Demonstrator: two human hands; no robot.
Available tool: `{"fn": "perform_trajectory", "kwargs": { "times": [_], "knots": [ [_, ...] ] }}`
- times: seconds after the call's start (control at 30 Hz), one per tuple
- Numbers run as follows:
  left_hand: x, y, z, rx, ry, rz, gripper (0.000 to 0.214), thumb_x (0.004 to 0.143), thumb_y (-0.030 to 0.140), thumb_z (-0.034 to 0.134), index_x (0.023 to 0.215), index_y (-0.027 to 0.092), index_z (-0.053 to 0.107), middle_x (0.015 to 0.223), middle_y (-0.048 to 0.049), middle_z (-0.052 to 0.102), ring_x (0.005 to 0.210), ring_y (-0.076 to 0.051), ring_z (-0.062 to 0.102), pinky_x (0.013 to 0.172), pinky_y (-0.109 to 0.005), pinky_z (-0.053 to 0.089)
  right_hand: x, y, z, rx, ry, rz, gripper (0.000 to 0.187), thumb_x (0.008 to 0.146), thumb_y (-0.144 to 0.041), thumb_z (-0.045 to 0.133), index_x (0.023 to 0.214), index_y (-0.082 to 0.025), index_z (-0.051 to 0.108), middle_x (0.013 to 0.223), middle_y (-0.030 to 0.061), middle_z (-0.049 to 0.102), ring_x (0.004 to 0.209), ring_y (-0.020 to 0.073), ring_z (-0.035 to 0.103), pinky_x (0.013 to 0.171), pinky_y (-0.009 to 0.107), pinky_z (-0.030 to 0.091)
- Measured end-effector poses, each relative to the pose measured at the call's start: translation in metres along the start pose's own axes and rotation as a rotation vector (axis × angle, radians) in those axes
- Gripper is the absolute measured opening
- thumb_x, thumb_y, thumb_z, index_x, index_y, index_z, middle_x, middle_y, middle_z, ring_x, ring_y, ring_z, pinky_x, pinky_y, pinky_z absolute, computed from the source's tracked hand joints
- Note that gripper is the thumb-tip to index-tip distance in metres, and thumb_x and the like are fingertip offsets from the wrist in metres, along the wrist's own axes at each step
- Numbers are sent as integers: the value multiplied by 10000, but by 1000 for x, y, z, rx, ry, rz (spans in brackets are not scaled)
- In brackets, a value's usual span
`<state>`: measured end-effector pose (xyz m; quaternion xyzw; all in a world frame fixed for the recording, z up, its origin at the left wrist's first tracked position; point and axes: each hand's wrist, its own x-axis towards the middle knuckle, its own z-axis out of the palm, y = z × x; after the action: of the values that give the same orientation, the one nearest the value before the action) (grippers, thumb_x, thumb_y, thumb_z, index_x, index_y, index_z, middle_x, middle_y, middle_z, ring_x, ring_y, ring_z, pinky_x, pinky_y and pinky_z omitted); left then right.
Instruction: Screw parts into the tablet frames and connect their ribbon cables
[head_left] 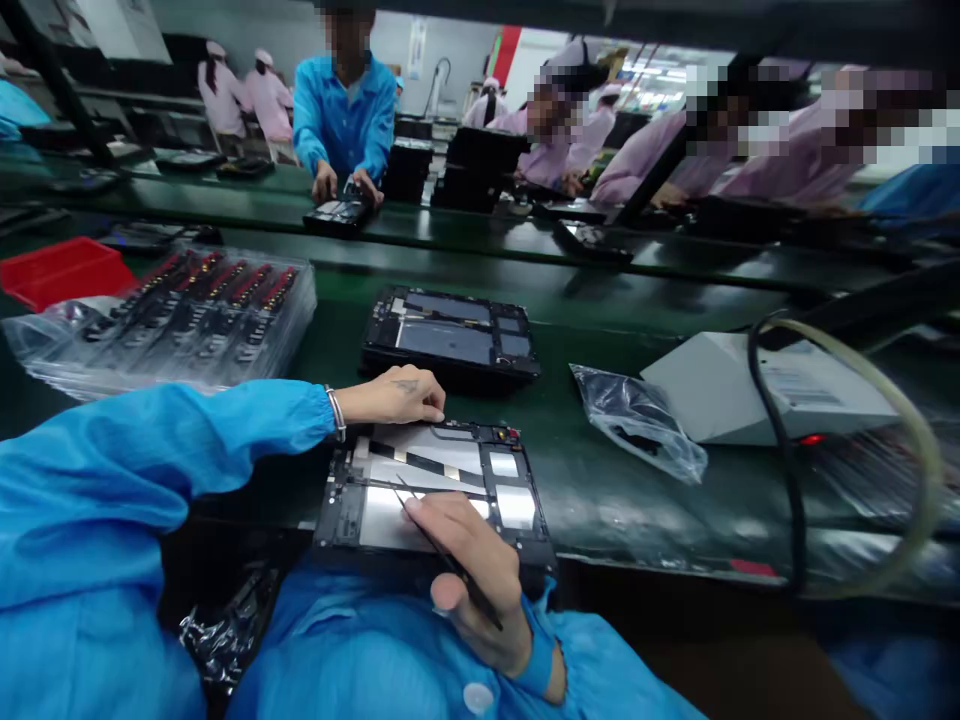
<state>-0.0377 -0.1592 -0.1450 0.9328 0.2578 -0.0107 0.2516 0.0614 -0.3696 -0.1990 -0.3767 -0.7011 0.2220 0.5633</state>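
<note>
An opened tablet (516,508) with silver panels and a black frame lies in front of me at the bench edge. My left hand (401,396) is at its far edge, fingers curled and closed; the fingertips are hidden, so what they pinch, if anything, cannot be made out. Dark tweezers (486,606) are gripped in my right hand (476,565), which is over the near part of the tablet. Their tips point away from me, a little apart, above the silver panels. Whether they touch the surface I cannot tell.
Beyond lies a stack of similar tablets (450,335). Clear trays of parts (247,320) and a red bin (67,272) stand left. At right are a plastic bag (637,420), a pale box (772,390) and a looping hose (926,470). A co-worker (345,115) handles a device across the line.
</note>
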Motion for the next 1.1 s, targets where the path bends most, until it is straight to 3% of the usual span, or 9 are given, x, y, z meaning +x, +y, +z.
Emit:
{"fn": "perform_trajectory", "kwargs": {
  "times": [0.1,0.2,0.33,0.6,0.7,0.8,0.9,1.0,1.1],
  "knots": [
    [-2,1,-12,-36,-36,-9,154,880,261,643,876,159,758,761,-9,699,696,-122,613,648,-211,383,2,0,1,-62,11,-10,390,1009,-303,553,1399,-298,565,1138,82,689,1061,251,648,893,410,555],
    [-7,3,-22,-66,-49,11,168,889,270,621,875,150,737,774,2,681,712,-112,590,644,-197,381,5,5,2,-85,23,-35,449,976,-139,559,1397,-296,559,1117,65,681,1035,222,649,878,375,566],
    [-16,7,-31,-83,-12,22,181,903,289,587,871,143,689,781,4,635,703,-112,532,625,-203,359,6,11,2,-110,20,-96,480,994,-89,486,1440,-266,516,1024,58,684,929,187,668,788,331,585],
    [-22,10,-29,-214,-3,23,187,912,324,553,862,151,603,753,15,565,665,-113,466,594,-213,327,7,19,7,-184,62,-114,492,997,-40,419,1420,-273,508,952,20,718,863,144,706,783,287,597],
    [-23,8,-29,-327,-12,38,228,904,368,561,890,143,598,730,23,551,640,-103,447,580,-205,325,11,17,-8,-291,-76,-211,418,1004,-61,433,1377,-214,540,1109,85,731,1021,184,710,845,329,609],
    [-24,7,-38,-438,26,59,234,878,358,588,937,133,616,821,1,594,708,-106,489,619,-198,352,16,11,-39,-537,-310,-484,337,1007,-190,543,1339,-133,568,1274,159,692,1218,266,645,1005,458,566],
    [-25,13,-52,-539,56,68,286,871,363,600,1038,136,641,941,-23,635,792,-120,543,668,-198,394,24,3,-72,-778,-430,-658,344,990,-130,542,1327,-141,607,1371,152,635,1310,278,584,1124,494,475],
    [-25,22,-61,-707,83,43,299,823,279,663,1091,149,669,970,-17,667,812,-116,579,691,-187,424,31,-3,-95,-687,-241,-589,412,989,-91,490,1351,-244,616,1338,88,667,1258,242,629,1104,472,497],
    [-27,31,-59,-872,122,22,235,764,179,697,996,143,687,929,-15,695,779,-104,617,698,-175,454,31,-4,-108,-458,117,-293,232,967,-361,602,1169,-333,715,1107,32,771,1051,268,728,941,478,582]
  ]
}}
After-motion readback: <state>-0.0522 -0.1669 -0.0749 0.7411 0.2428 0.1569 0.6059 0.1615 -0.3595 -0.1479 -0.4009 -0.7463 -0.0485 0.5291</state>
